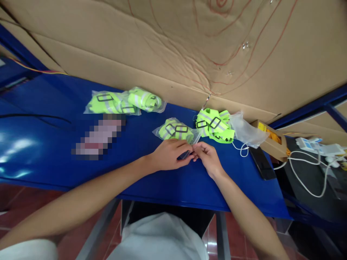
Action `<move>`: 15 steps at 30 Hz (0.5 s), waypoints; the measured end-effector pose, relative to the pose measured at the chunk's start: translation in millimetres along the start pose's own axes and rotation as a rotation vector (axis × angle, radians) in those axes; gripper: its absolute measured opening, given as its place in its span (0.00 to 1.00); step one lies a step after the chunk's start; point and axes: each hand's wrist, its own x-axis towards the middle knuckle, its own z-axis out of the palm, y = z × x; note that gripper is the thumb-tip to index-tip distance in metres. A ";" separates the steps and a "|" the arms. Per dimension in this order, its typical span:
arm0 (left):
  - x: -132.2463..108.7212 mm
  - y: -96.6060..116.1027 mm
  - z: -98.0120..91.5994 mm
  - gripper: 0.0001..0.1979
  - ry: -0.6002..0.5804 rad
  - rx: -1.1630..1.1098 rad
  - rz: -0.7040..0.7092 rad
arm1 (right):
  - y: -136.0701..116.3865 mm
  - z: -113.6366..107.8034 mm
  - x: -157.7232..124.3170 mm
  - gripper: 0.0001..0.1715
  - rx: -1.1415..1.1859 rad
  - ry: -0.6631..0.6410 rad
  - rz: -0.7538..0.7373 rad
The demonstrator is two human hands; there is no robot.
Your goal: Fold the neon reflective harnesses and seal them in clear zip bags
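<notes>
A clear plastic bag with a folded yellow-green reflective strap (176,130) inside lies at the middle of the blue table (168,184). My left hand (170,154) pinches the near edge of this bag. Right beside it, my right hand (207,157) has its fingers closed on the same bag's edge, fingertips nearly touching the left ones. Behind my right hand sits a loose bundle of reflective straps (215,124) with black buckles. An unfilled clear bag (248,130) lies to its right.
Two bagged strap bundles (111,103) (145,99) lie at the back left, above a blurred-out item (100,139). A black phone (262,162), an open cardboard box (272,141) and white cables (306,162) are at the right. A cardboard wall (162,54) stands behind.
</notes>
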 end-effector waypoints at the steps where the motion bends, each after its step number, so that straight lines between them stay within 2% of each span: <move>1: 0.0 0.3 -0.8 0.08 0.004 0.008 -0.043 | 0.8 1.9 -1.0 0.24 0.008 -0.003 -0.010; 7: -1.8 -1.5 -5.4 0.11 -0.036 -0.043 -0.207 | 5.4 7.9 -3.3 0.18 0.039 -0.002 -0.054; 11: 1.5 -2.1 -13.5 0.06 -0.109 -0.259 -0.352 | 6.5 6.4 -3.8 0.15 0.006 -0.031 -0.079; 15: 7.4 0.1 -20.8 0.06 -0.179 -0.437 -0.528 | 7.3 6.3 -3.8 0.15 -0.058 -0.029 -0.108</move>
